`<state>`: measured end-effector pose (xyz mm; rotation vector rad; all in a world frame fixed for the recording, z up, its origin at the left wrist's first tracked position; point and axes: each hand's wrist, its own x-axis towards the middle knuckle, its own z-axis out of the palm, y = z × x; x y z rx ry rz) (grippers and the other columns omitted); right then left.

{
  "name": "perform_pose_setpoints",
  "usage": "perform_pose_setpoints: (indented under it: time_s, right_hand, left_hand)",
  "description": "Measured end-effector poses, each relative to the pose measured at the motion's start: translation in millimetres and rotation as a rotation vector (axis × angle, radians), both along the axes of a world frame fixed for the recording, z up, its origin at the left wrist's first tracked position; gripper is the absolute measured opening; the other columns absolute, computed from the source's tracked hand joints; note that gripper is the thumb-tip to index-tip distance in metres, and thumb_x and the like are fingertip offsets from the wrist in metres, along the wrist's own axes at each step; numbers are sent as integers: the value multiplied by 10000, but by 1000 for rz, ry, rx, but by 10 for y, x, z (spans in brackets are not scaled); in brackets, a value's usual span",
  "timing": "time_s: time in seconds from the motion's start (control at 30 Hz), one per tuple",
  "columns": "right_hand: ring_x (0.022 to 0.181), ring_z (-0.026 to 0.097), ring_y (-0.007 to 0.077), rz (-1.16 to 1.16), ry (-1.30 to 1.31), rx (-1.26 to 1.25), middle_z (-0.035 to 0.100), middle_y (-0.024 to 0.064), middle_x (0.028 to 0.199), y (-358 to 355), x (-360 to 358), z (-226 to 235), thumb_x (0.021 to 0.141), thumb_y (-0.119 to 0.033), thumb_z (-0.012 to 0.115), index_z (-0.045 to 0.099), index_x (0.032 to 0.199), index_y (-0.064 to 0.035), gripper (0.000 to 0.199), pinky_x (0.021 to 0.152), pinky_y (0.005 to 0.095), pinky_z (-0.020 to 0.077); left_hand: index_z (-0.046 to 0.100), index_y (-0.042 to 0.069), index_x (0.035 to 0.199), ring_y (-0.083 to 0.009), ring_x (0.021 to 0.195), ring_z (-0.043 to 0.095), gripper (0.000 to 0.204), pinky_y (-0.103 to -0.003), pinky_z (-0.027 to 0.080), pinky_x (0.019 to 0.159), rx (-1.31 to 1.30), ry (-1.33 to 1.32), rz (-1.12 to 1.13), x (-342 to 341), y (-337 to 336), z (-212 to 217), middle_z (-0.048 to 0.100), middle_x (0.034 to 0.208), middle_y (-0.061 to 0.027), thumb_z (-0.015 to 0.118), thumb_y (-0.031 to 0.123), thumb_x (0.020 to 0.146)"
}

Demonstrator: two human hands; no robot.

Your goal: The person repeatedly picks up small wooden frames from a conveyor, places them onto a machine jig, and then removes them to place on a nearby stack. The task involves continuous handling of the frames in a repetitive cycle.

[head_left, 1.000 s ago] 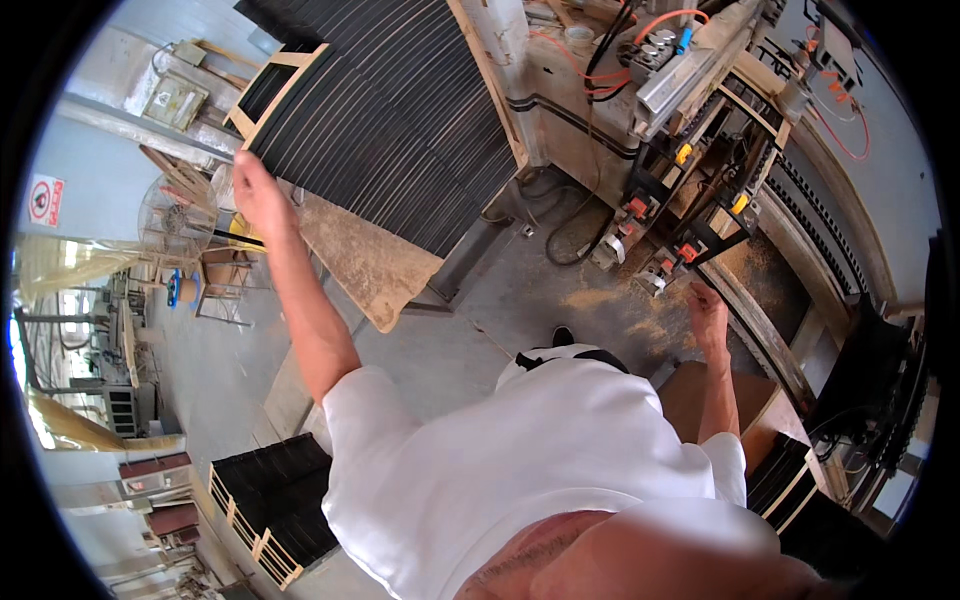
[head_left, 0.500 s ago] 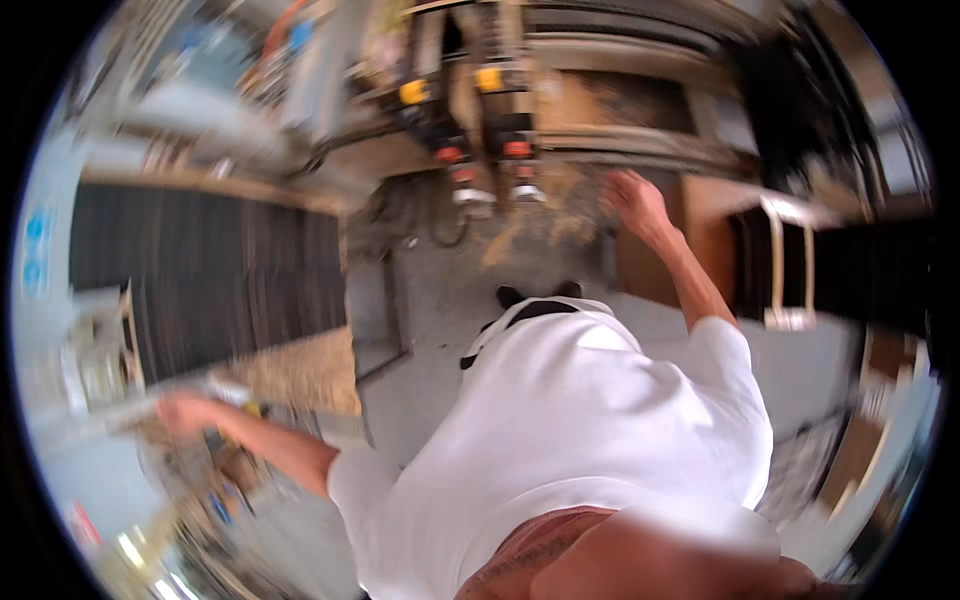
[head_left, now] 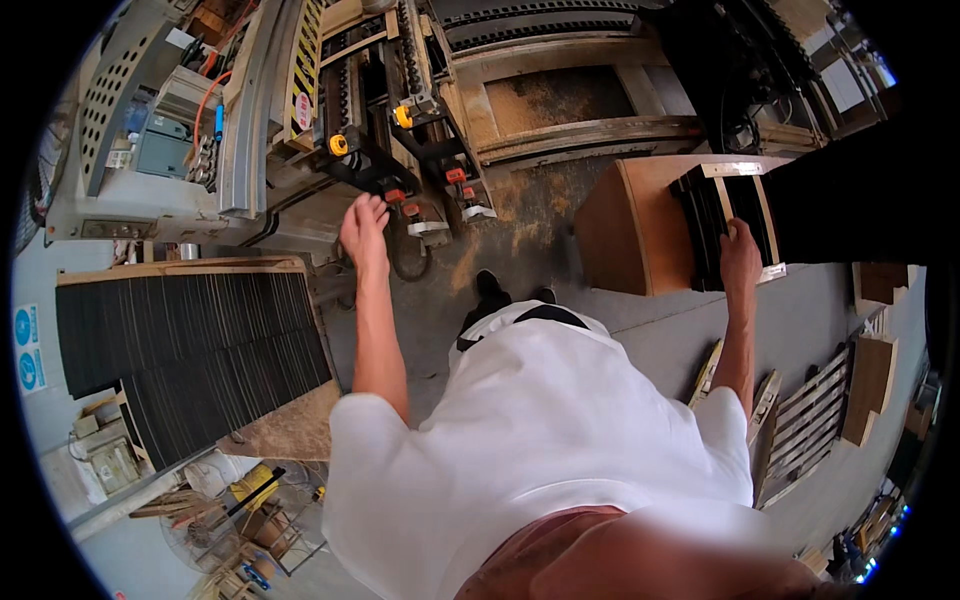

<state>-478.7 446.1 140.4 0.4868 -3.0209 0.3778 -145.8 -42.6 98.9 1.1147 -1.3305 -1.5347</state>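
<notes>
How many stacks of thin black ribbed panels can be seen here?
2. A wide stack of thin black ribbed panels lies at the left; a narrower stack lies under the right hand. More may be hidden.

Under the right hand [head_left: 741,258] lies a stack of matt black panels [head_left: 728,220] with pale raw-wood edges, resting on a smooth brown wooden cabinet [head_left: 625,235]. Ahead of the left hand [head_left: 364,226] stands a machine [head_left: 390,110] — painted metal, dusty — above a rough concrete floor [head_left: 520,225] strewn with sawdust.
</notes>
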Motion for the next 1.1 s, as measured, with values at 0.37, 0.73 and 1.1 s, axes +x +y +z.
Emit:
perform_pose_setpoints:
  time_s: [0.37, 0.73, 1.1]
  right_hand:
    - [923, 614, 257, -136, 120, -413, 656, 127, 992, -348, 221, 177, 897, -133, 630, 639, 1142, -63, 256, 820, 363, 481]
    - [859, 603, 253, 346, 78, -467, 652, 115, 974, -2529, 393, 793, 815, 20, 662, 650, 1059, -41, 252, 747, 321, 494]
    - [872, 598, 281, 1126, 197, -420, 682, 70, 976, -5527, -66, 307, 772, -110, 675, 679, 984, -83, 214, 787, 386, 487]
  left_hand:
    - [251, -42, 1445, -346, 1310, 411, 672, -436, 415, 1051, 354, 199, -170, -1769, -2274, -122, 390, 1434, -201, 524, 352, 974]
    - [107, 133, 1513, -341, 1436, 121, 708, -504, 186, 1174, 579, 739, -100, -2492, -3546, -260, 27, 1558, -175, 497, 386, 979]
    - [509, 86, 1247, -253, 1115, 539, 307, -442, 464, 986, 644, 696, -160, -1182, -1873, -431, 568, 1186, -77, 558, 156, 953]
